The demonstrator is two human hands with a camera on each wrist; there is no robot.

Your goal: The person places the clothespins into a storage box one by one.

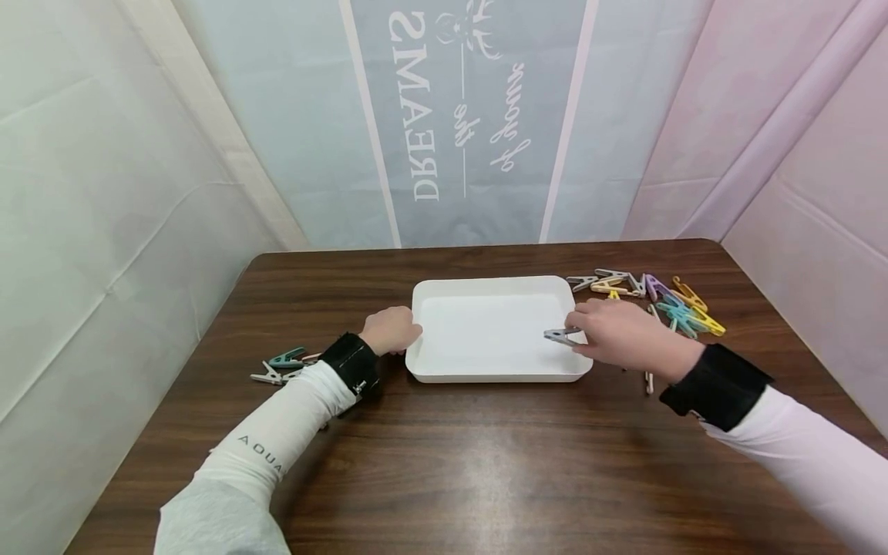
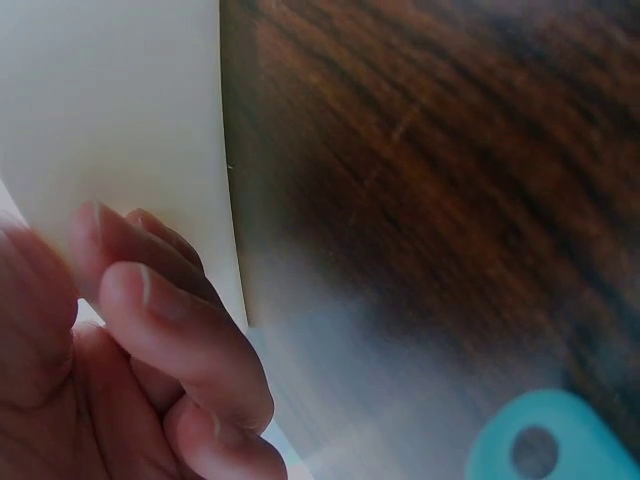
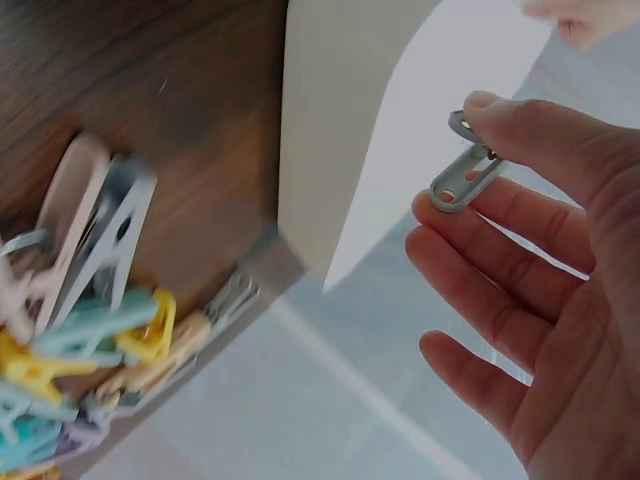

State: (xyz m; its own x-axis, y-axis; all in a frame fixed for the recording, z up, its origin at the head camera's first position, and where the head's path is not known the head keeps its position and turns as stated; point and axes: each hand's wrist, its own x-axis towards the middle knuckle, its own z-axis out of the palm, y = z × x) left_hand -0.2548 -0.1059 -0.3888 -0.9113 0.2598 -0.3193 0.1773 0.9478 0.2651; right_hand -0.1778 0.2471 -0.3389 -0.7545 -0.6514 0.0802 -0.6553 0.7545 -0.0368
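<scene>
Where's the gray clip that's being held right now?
In the head view, the gray clip is right of the middle, pinched in the person's right hand, seen against the right end of the white tray.

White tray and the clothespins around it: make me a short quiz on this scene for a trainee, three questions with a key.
1. What color is the clothespin held in the right hand?
2. True or false: the left hand touches the left edge of the white tray.
3. Where does the larger clothespin cluster lie, as the head view shows it?
A) Left of the tray
B) Inside the tray
C) Right of the tray

Key: 1. Gray; 2. True; 3. C
</scene>
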